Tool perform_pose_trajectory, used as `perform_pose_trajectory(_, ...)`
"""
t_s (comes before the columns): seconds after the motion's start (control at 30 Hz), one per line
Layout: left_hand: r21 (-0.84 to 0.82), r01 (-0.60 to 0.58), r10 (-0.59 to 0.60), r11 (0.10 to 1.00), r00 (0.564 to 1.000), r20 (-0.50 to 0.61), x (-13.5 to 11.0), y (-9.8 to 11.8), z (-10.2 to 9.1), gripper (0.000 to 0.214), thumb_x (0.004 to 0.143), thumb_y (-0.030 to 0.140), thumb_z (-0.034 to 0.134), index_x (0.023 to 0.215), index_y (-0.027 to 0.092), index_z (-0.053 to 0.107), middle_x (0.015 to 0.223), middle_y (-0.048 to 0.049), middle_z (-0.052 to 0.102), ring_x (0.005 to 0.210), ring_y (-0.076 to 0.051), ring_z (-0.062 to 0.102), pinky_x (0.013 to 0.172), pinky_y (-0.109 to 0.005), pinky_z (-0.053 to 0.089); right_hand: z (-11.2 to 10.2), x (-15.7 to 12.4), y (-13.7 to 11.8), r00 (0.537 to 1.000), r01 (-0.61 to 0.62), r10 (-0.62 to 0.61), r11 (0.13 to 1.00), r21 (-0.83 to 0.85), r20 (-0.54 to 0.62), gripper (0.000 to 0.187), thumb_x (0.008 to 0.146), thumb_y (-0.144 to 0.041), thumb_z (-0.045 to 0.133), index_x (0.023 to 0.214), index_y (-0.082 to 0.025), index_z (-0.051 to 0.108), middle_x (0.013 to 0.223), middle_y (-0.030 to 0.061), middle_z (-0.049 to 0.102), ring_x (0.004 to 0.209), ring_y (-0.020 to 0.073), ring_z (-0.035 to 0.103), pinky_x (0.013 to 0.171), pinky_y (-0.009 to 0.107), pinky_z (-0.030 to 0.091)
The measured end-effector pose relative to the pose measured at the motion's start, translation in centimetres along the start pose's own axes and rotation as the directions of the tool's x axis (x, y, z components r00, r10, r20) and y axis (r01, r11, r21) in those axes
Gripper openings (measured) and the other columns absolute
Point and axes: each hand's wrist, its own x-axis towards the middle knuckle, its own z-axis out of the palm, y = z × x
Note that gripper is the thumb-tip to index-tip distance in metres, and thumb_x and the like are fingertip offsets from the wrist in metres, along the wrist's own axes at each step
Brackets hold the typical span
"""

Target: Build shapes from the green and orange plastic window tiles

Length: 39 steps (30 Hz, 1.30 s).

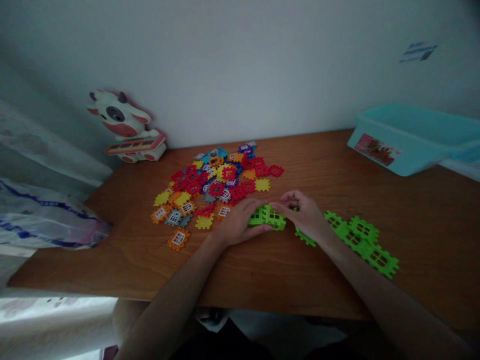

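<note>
While the left hand (238, 223) lies with its fingers (252, 204) spread around a clump of about three linked green tiles (269, 217), the right hand (305, 215) reaches in from the other side, its fingers (283, 204) narrowed and touching the same clump; whether either hand grips cannot be told. The clump sits on the wooden counter (262, 282), with a strip of about five linked green tiles (360, 240) just beside the right hand. To the left lies one heap of mixed-colour tiles (213, 185), too many to count. Farther back stand one cow toy (125, 125) and one teal bin (408, 142), its one picture label (376, 149) showing no readable writing.
</note>
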Motion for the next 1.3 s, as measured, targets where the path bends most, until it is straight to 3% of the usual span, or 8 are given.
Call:
perform_pose_trajectory(0.1,0.006,-0.02,0.02,1.0,1.0,-0.001,-0.1,-0.2,0.1,0.053,0.1,0.055,0.055,0.139,0.02,0.051,0.13,-0.0154,0.064,0.119,-0.029,0.062,0.103,-0.047,0.053,0.0,0.0,0.0,1.0,-0.021,0.021,1.0,-0.021,-0.014,0.049,0.072,-0.065,0.079,0.091,-0.025,0.06,0.074,0.0033,0.073,0.066,0.0205,0.067,0.06,0.032,0.047)
perform_pose_trajectory(0.23,-0.031,-0.004,0.003,1.0,0.999,-0.036,-0.1,-0.3,0.3,0.048,0.099,0.051,0.058,0.136,0.021,0.051,0.128,-0.0137,0.065,0.119,-0.028,0.063,0.104,-0.046,0.053,-0.5,0.2,0.3,0.984,-0.129,0.128,0.992,0.001,0.125,0.045,0.079,-0.065,0.073,0.096,-0.025,0.061,0.07,0.0011,0.072,0.056,0.0167,0.059,0.052,0.029,0.038)
perform_pose_trajectory(0.33,-0.037,0.006,-0.008,0.999,0.999,-0.043,-0.1,-0.2,0.3,0.047,0.099,0.05,0.059,0.134,0.02,0.052,0.126,-0.0137,0.066,0.117,-0.028,0.064,0.102,-0.046,0.054,-1.0,0.4,0.3,0.975,-0.14,0.128,0.989,0.053,0.182,0.046,0.075,-0.06,0.078,0.1,-0.026,0.06,0.073,-0.0007,0.073,0.058,0.0162,0.06,0.054,0.028,0.039)
perform_pose_trajectory(0.63,-0.032,0.009,-0.01,0.999,1.0,-0.022,0.1,0.3,-0.1,0.045,0.105,0.042,0.048,0.145,0.023,0.05,0.134,-0.0132,0.064,0.124,-0.026,0.061,0.108,-0.046,0.051,-0.6,0.0,-0.5,0.994,0.033,-0.034,0.999,0.012,0.104,0.046,0.074,-0.065,0.078,0.092,-0.025,0.062,0.072,0.0002,0.071,0.066,0.0195,0.065,0.066,0.033,0.048)
perform_pose_trajectory(0.83,-0.031,0.018,-0.019,0.999,0.999,-0.032,0.1,0.4,0.1,0.048,0.105,0.041,0.048,0.149,0.023,0.052,0.136,-0.0132,0.063,0.125,-0.026,0.06,0.109,-0.046,0.051,-0.6,-0.1,-0.3,0.994,0.044,-0.04,0.998,-0.043,0.102,0.04,0.079,-0.059,0.075,0.097,-0.025,0.064,0.065,-0.0027,0.066,0.058,0.0177,0.058,0.059,0.032,0.043)
perform_pose_trajectory(1.07,0.009,0.028,-0.028,1.0,1.0,-0.014,0.1,0.7,-0.1,0.047,0.104,0.04,0.048,0.146,0.019,0.055,0.135,-0.0149,0.064,0.125,-0.027,0.061,0.109,-0.047,0.051,-0.6,0.1,0.3,0.99,0.012,-0.01,1.0,-0.016,0.139,0.035,0.079,-0.055,0.077,0.092,-0.025,0.064,0.069,-0.0009,0.069,0.061,0.0173,0.061,0.059,0.031,0.045)
perform_pose_trajectory(1.2,-0.017,0.042,-0.042,0.999,0.999,-0.01,0.2,0.6,0.0,0.047,0.103,0.044,0.051,0.144,0.02,0.055,0.131,-0.0135,0.066,0.12,-0.026,0.063,0.106,-0.046,0.052,-0.5,0.0,0.4,0.992,0.059,-0.054,0.997,-0.041,0.113,0.036,0.083,-0.06,0.073,0.091,-0.026,0.064,0.078,0.0023,0.073,0.071,0.0207,0.067,0.068,0.034,0.048)
perform_pose_trajectory(1.3,-0.008,0.044,-0.045,0.999,0.999,-0.025,0.2,0.5,0.1,0.054,0.098,0.052,0.06,0.142,0.02,0.057,0.128,-0.0133,0.067,0.117,-0.027,0.065,0.103,-0.045,0.054,-0.6,0.2,0.5,0.997,0.051,-0.048,0.997,-0.059,0.059,0.04,0.09,-0.067,0.061,0.09,-0.027,0.062,0.082,0.0038,0.073,0.077,0.0221,0.067,0.073,0.036,0.048)
